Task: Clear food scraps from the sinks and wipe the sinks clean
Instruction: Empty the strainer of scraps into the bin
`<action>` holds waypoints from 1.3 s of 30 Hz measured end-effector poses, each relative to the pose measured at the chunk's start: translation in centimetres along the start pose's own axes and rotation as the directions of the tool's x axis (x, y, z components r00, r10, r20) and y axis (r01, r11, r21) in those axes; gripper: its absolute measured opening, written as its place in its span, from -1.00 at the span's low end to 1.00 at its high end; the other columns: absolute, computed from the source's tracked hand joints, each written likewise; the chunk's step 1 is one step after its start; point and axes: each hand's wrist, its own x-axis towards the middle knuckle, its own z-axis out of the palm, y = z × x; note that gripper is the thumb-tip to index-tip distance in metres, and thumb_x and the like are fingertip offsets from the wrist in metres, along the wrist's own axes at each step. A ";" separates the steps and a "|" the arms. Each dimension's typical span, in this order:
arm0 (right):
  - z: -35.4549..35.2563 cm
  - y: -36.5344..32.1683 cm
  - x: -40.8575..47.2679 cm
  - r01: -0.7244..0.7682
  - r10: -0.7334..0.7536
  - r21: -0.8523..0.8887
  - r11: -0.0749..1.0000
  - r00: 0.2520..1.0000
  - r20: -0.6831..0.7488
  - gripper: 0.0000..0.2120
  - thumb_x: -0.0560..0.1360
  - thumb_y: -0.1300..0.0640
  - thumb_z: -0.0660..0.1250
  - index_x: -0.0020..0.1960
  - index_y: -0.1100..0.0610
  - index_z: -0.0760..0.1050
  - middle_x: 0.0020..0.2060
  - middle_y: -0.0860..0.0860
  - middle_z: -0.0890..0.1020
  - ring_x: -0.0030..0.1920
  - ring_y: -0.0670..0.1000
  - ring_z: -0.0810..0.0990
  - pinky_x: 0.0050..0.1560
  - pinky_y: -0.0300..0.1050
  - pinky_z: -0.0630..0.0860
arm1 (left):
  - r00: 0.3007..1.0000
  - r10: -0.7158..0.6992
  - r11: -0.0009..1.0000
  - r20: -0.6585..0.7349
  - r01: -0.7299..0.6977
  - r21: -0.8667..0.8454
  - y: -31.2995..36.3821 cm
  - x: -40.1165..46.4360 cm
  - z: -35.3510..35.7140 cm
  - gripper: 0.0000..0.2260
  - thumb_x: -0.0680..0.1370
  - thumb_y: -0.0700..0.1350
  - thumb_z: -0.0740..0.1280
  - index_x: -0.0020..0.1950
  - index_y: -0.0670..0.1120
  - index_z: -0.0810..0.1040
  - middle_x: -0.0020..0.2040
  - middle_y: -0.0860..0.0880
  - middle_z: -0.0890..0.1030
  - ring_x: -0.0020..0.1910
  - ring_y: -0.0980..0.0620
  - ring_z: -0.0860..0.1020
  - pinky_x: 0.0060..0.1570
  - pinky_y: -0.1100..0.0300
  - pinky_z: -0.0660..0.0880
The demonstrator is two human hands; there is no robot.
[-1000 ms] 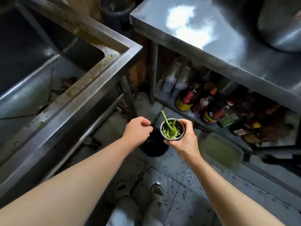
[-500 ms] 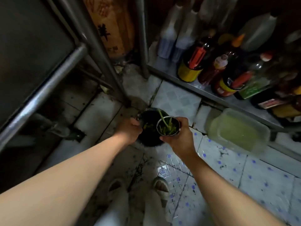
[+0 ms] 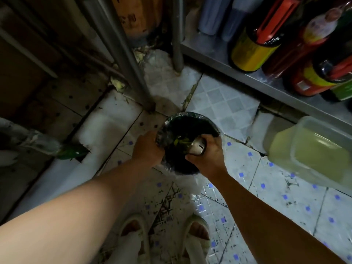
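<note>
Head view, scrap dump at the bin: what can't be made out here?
- Bin inside: too dark to see how full it is.
- Scraps: blurred, and partly behind the tipped cup; whether the cup is empty can't be told.
- Left hand fingertips: hidden over the bin rim.
- Right hand palm side: hidden behind the cup.
- Bottles on the shelf: cut off by the top and right edges, labels blurred.

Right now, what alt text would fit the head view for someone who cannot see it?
Seen from above, the right hand tips a small metal cup of green vegetable scraps into a black-lined bin on the tiled floor, while the left hand holds the bin's rim. Sauce bottles stand on a low steel shelf beyond.
</note>
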 end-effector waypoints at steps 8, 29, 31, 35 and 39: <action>2.2 0.8 1.7 0.090 -0.098 -0.403 0.911 0.995 0.000 -0.24 0.35 -0.19 0.46 0.39 0.12 0.26 0.25 0.13 0.44 0.25 0.16 0.41 0.20 -0.01 0.37 | 0.992 -0.088 0.996 0.093 0.086 0.026 -1.6 2.7 2.7 -0.55 0.53 -0.16 0.33 0.36 -0.17 0.25 0.12 -0.23 0.53 0.05 -0.22 0.54 -0.19 0.11 0.39; 3.9 -0.2 2.5 0.243 -0.222 -0.652 0.719 0.968 0.116 -0.42 0.45 0.05 0.38 0.41 0.15 0.32 0.23 0.20 0.46 0.21 0.22 0.39 0.18 0.04 0.36 | 0.997 -0.030 0.999 -0.072 0.028 -0.028 -2.4 3.2 4.2 -0.79 0.54 -0.30 0.24 -0.29 -0.16 0.36 0.02 -0.28 0.56 0.01 -0.22 0.52 -0.25 0.20 0.26; 3.9 0.8 2.3 0.273 -0.075 -0.726 0.631 0.953 0.293 -0.46 0.50 0.07 0.31 0.44 0.11 0.25 0.28 0.20 0.40 0.28 0.22 0.33 0.27 0.03 0.33 | 0.998 -0.011 1.000 -0.060 0.011 -0.010 -2.6 3.2 4.1 -0.67 0.54 -0.31 0.24 -0.36 -0.07 0.22 0.03 -0.29 0.56 0.01 -0.21 0.52 -0.26 0.22 0.24; 3.0 0.0 1.7 0.266 -0.214 -0.671 0.692 0.964 0.161 -0.33 0.44 -0.02 0.39 0.46 0.07 0.22 0.29 0.19 0.40 0.25 0.22 0.36 0.21 0.01 0.32 | 1.000 -0.009 1.000 -0.030 0.010 0.018 -2.4 3.2 4.2 -0.94 0.55 -0.30 0.24 -0.12 -0.23 0.47 0.09 -0.31 0.54 0.08 -0.23 0.50 -0.18 0.18 0.28; 2.2 -0.1 0.8 0.257 -0.327 -0.543 0.799 0.944 -0.034 -0.33 0.35 0.03 0.48 0.40 0.16 0.36 0.21 0.22 0.49 0.19 0.24 0.43 0.18 0.09 0.37 | 0.998 0.018 1.000 -0.053 -0.018 -0.006 -2.6 3.3 4.3 -0.85 0.54 -0.30 0.24 0.07 -0.31 0.50 0.08 -0.30 0.55 0.08 -0.22 0.51 -0.19 0.20 0.27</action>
